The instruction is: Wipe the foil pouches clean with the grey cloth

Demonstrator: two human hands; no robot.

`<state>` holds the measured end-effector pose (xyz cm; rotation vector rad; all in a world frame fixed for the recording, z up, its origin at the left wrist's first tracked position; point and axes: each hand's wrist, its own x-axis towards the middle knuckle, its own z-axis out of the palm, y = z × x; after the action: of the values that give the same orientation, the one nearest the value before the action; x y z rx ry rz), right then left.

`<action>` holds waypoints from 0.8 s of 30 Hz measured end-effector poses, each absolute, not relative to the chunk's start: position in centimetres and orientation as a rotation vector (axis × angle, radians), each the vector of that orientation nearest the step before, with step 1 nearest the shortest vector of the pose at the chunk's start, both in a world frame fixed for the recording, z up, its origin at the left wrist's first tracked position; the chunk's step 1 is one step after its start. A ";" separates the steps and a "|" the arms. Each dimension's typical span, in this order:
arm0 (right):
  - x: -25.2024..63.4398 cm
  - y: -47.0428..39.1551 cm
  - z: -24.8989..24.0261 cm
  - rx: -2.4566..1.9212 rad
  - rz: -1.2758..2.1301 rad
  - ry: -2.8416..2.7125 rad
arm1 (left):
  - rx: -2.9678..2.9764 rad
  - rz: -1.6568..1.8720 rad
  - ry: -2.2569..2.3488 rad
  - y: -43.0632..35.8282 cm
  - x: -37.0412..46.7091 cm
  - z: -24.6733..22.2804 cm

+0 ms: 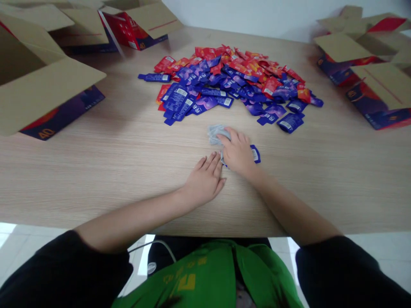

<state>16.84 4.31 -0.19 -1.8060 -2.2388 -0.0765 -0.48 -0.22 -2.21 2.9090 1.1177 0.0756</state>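
Observation:
My left hand [205,179] lies flat on the wooden table with its fingers stretched, the tips by the left end of a blue sachet [256,154]. Over that sachet is my right hand [238,152], its fingers curled on a crumpled grey cloth [215,134]. The cloth sticks out to the left of the right hand, and a bit of it shows near the left fingertips. Most of the sachet is hidden under the right hand. Beyond both hands spreads a pile of blue sachets [205,105] and red sachets [271,85].
Open cardboard boxes [64,105] stand at the left and back left, one with a red inside. More open boxes [379,102] are at the right. The table's [96,179] front edge runs close to my body, and a white wall [250,19] is behind it.

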 end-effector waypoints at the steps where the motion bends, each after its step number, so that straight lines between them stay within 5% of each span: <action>1: 16.6 4.2 -0.4 -1.853 -0.087 -2.257 | 2.909 0.071 1.117 -0.2 -0.5 -2.1; 15: 26.1 1.2 -2.1 -2.092 -0.074 -1.921 | 2.949 0.023 1.100 0.1 -0.3 -1.8; 24: 19.9 0.3 0.0 -1.730 -0.034 -2.154 | 2.915 0.024 1.117 -0.1 -0.2 -1.5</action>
<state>19.88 0.34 -0.04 -1.7298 -2.1535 -0.0341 -0.20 -0.06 -1.46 2.9149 1.1170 0.0245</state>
